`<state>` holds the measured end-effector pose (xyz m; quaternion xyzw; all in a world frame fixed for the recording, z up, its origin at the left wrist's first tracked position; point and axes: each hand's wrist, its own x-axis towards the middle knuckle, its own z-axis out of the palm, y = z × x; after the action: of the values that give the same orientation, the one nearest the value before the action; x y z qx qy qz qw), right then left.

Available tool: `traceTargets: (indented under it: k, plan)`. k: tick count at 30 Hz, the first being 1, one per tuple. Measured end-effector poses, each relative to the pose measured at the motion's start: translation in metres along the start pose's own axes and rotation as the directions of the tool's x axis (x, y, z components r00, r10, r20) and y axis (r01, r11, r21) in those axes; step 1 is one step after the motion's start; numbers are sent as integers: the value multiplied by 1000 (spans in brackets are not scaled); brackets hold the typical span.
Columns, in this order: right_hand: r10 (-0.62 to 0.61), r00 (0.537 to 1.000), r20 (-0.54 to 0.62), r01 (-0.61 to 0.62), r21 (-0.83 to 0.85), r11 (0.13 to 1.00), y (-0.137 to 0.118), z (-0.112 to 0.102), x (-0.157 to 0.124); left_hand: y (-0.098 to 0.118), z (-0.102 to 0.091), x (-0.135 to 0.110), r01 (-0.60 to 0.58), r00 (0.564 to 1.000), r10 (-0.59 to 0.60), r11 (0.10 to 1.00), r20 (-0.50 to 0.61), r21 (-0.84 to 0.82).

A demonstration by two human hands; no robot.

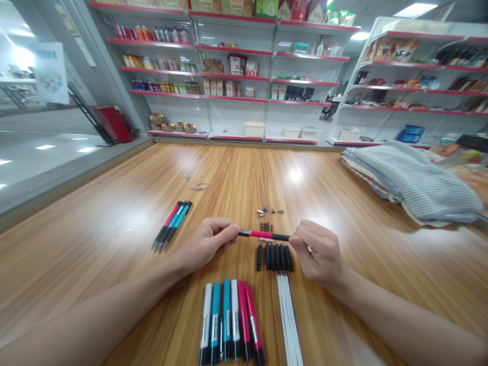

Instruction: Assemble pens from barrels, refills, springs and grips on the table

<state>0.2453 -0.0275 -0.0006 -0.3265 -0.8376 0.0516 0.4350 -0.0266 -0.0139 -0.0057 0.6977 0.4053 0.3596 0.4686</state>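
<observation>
A pink and black pen (261, 234) is held level above the table between both hands. My left hand (215, 239) pinches its black end, and my right hand (316, 250) is closed round the black grip at the other end, hiding the tip. Just below lie several black grip sleeves (277, 257) in a row, one set slightly apart. White ink refills (287, 317) lie side by side nearer me. To their left, pen barrels (229, 320) in white, blue and pink form a row. Small metal tips (262, 211) and springs (264, 226) sit beyond the pen.
Several pens with black grips (172, 225) lie together at the left. Farther back are a thin ring (200, 186) and a small metal piece (187, 176). Folded cloths (415, 178) are stacked at the right. Stocked shelves (236, 76) stand behind the table.
</observation>
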Motion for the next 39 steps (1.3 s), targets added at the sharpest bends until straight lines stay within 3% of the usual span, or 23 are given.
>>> traceTargets:
  k: [11,14,21,25,28,31,39]
  plan:
    - [174,985,-1,-174,47,984,0,3,-3,11,5,-4,-140,979,148,988,-141,67]
    - [193,981,-3,-192,49,980,0,4,-1,11,6,-4,-117,981,123,992,-152,49]
    - [45,998,45,-45,-5,999,-6,5,3,1,7,6,-2,982,-60,945,-178,-327]
    - [-50,989,138,59,-64,996,-14,6,3,5,10,10,-24,978,-98,823,-184,-567]
    - [-55,982,180,57,-10,998,-18,5,4,6,10,12,-12,971,-159,712,-178,-702]
    - [-11,989,147,7,26,1000,-17,3,4,3,8,13,-8,953,-220,666,-207,-746]
    - [98,990,106,-103,44,994,-10,6,0,-2,6,14,-19,957,-192,705,-216,-709]
